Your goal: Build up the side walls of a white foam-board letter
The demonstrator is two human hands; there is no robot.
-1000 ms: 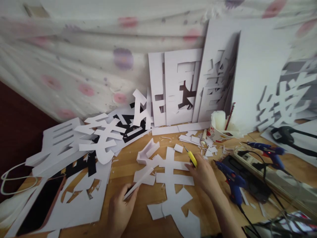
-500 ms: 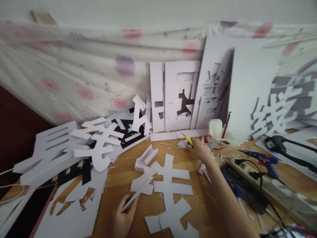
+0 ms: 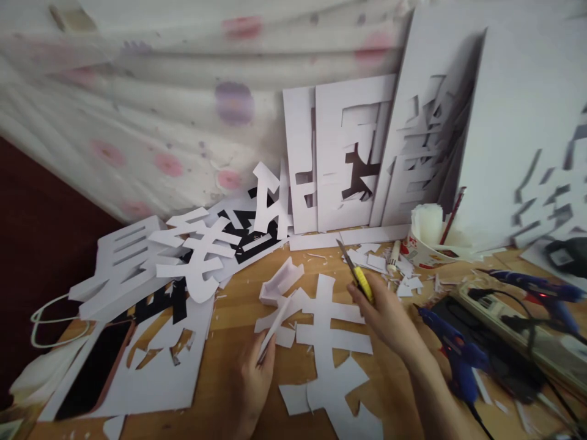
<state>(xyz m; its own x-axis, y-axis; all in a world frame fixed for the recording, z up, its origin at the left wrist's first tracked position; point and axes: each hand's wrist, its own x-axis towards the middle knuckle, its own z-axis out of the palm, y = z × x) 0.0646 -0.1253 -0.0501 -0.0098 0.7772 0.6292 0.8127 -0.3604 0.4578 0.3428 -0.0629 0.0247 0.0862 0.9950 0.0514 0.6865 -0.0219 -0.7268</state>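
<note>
The large white cut-out was found lying flat on the desk, centrally before the wearer; it was taken as the clock centre for the bearings below.

The left hand was noted at about nine o'clock. A thin white strip was pinched between its thumb and fingers, the free end being tilted toward one o'clock, over loose white pieces.

The right hand was noted between two and three o'clock. A yellow cutter was gripped in it, with the blade extended and directed toward eleven o'clock. Contact between this hand and the cut-out could not be determined.

A white folded piece was recorded at eleven o'clock, near the strip. White offcuts were scattered at one o'clock, just beside a paper cup. A blue glue gun was observed at three o'clock, near a power strip. A phone was located at nine o'clock, well apart. White panels were stood on edge at twelve o'clock.
</note>
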